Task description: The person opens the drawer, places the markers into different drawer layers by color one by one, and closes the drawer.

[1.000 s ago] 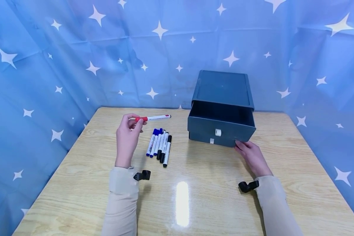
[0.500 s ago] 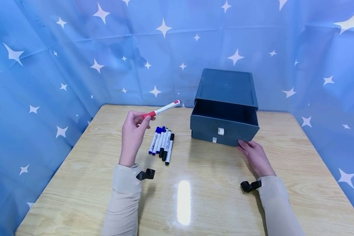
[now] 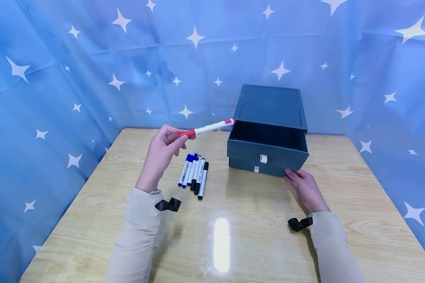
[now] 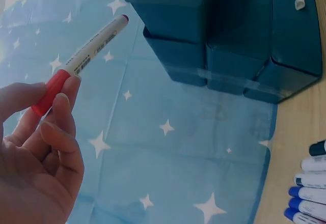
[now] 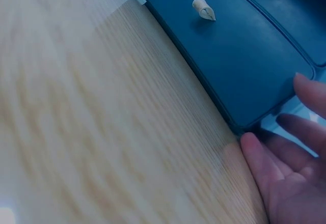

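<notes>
My left hand [image 3: 163, 155] pinches a red-capped white marker [image 3: 212, 127] by its cap, in the air left of the dark blue drawer unit [image 3: 270, 104]. In the left wrist view the hand [image 4: 43, 147] has thumb and fingers around the red cap, and the marker [image 4: 94, 46] slants up to the right, its far end apart from the unit [image 4: 173, 10]. The pulled-out upper drawer [image 3: 244, 147] shows a dark interior. My right hand [image 3: 306, 188] touches the unit's lower right front corner; in the right wrist view the hand [image 5: 290, 168] has its fingers loosely extended along that corner.
Several blue-capped and black-capped markers [image 3: 202, 181] lie side by side on the wooden table [image 3: 251, 220], left of the unit. A blue curtain with white stars [image 3: 156, 59] hangs behind. Small white tabs [image 3: 263, 158] mark the drawer fronts.
My left hand has lifted the red marker and carried it right toward the drawer unit, its far end tilting upward. The right hand stays at the corner.
</notes>
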`<state>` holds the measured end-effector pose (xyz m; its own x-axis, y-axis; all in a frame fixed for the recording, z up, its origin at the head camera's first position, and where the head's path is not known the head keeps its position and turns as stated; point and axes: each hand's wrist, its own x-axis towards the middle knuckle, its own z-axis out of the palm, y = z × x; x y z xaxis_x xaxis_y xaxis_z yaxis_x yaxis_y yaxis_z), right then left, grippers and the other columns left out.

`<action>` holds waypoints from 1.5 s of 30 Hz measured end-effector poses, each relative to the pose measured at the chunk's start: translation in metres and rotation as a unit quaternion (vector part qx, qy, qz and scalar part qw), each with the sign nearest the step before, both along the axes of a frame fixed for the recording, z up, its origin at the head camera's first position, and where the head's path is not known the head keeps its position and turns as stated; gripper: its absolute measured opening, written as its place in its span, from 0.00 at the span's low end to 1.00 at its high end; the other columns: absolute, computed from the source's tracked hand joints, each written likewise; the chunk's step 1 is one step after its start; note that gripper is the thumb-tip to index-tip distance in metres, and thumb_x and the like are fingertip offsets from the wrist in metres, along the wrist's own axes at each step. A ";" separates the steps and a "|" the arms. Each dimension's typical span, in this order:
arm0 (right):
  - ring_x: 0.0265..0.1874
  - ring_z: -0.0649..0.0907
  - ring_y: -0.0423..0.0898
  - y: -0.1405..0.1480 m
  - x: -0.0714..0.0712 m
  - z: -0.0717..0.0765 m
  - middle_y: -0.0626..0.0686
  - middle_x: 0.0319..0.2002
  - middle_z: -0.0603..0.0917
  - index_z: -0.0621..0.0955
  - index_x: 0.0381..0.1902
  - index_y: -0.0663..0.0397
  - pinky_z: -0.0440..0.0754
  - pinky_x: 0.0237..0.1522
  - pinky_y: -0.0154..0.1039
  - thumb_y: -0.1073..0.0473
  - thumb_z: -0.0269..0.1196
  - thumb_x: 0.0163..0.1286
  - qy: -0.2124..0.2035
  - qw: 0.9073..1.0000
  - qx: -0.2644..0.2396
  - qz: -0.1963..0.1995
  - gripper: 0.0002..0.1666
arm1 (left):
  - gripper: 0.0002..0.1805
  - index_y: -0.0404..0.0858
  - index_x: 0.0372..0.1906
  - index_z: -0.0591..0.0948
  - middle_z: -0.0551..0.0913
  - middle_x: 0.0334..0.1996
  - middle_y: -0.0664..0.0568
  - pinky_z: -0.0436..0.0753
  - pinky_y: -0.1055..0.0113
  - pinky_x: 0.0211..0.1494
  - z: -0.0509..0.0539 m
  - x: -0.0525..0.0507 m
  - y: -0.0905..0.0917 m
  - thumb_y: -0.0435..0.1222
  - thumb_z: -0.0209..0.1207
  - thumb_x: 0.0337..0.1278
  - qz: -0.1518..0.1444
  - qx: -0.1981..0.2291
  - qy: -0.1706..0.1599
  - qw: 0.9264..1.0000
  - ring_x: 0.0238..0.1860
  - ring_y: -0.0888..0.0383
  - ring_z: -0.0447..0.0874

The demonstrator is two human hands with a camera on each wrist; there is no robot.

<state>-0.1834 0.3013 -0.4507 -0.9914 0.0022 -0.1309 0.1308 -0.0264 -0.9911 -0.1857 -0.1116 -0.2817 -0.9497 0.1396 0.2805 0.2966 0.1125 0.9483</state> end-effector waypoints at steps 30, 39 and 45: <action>0.50 0.73 0.38 0.001 0.000 -0.006 0.56 0.59 0.61 0.66 0.60 0.62 0.70 0.49 0.31 0.49 0.55 0.64 0.002 1.000 0.008 -0.008 0.32 | 0.10 0.42 0.41 0.74 0.83 0.37 0.53 0.74 0.65 0.31 0.062 -0.052 0.077 0.41 0.58 0.55 -0.164 -0.189 -0.051 0.967 0.32 0.53 0.77; 0.51 0.73 0.39 0.000 -0.001 -0.002 0.58 0.61 0.61 0.63 0.62 0.63 0.69 0.50 0.33 0.49 0.55 0.65 0.002 1.000 0.013 -0.008 0.34 | 0.10 0.41 0.43 0.74 0.82 0.37 0.50 0.73 0.65 0.29 0.071 -0.057 0.100 0.39 0.56 0.57 -0.194 -0.233 -0.051 0.951 0.34 0.49 0.78; 0.51 0.73 0.40 0.000 -0.002 -0.001 0.58 0.61 0.61 0.64 0.61 0.63 0.71 0.48 0.31 0.48 0.55 0.64 0.000 1.000 0.026 -0.009 0.33 | 0.09 0.44 0.41 0.74 0.82 0.36 0.50 0.75 0.64 0.31 0.059 -0.078 0.107 0.40 0.56 0.56 -0.203 -0.279 -0.046 0.938 0.32 0.50 0.77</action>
